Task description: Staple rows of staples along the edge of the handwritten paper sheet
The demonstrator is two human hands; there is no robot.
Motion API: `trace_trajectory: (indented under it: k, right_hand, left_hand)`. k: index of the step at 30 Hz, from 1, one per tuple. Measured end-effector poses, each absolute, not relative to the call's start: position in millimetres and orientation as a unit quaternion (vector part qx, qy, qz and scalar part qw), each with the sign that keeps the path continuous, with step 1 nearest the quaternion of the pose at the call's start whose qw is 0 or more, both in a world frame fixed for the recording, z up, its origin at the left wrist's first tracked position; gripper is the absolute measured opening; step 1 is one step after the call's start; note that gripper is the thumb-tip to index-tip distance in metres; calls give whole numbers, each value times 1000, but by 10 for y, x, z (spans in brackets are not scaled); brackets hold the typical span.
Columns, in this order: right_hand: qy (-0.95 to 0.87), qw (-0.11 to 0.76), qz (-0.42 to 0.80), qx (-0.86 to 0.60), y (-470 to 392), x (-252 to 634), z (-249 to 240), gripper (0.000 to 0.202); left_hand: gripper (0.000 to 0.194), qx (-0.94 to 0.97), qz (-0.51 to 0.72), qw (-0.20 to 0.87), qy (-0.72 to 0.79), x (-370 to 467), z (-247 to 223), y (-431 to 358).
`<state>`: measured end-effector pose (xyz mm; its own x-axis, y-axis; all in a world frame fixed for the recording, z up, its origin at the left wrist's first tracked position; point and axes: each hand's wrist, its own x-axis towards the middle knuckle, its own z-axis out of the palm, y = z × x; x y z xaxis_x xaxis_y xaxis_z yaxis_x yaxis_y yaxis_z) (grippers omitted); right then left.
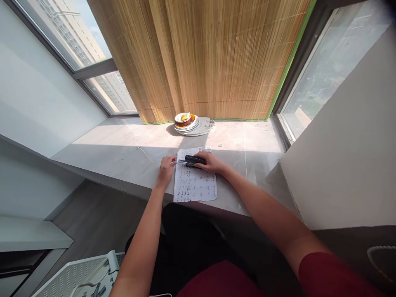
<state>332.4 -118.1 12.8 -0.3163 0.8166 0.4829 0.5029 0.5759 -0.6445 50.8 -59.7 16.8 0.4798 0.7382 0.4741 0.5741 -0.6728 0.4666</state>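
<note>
A handwritten sheet of paper (198, 185) lies on the pale stone ledge, its near edge at the front of the ledge. My right hand (210, 161) rests on its right side, fingers closed round a thick black stick-like thing (194, 159) with a bit of red at its right end. Just below that, a slim pen (183, 161) with a clear or silvery end points left, with another dark pen-like piece beside it. At the paper's left edge is my left hand (168, 163), thumb and fingers pinched close together near the pen's tip; what they grip is too small to tell.
Stacked small dishes (185, 123) stand on a large oval plate (206, 126) at the back of the ledge (114, 161). Behind them hangs a bamboo blind (216, 62). A white wall closes the right side; a white perforated rack (83, 272) stands low at left.
</note>
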Motion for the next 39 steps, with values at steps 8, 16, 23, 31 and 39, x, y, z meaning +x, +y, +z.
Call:
trace_trajectory:
  k: [8, 16, 23, 31, 39]
  right_hand:
    - [-787, 406, 197, -421, -1152, 3331, 113, 32]
    - [-786, 416, 197, -411, -1144, 3348, 96, 31]
    - [-785, 417, 199, -413, -1119, 3344, 86, 31]
    - [-717, 482, 178, -470, -1116, 3434, 74, 28]
    - [-648, 568, 285, -419, -1121, 3627, 62, 40]
  left_hand:
    - [38, 908, 278, 70, 305, 787, 123, -477]
    - [36, 905, 317, 82, 270, 789, 51, -414]
    - [20, 902, 328, 82, 271, 771, 79, -398]
    - [11, 880, 375, 127, 262, 694, 90, -435]
    - [15, 869, 418, 158, 213, 717, 183, -563]
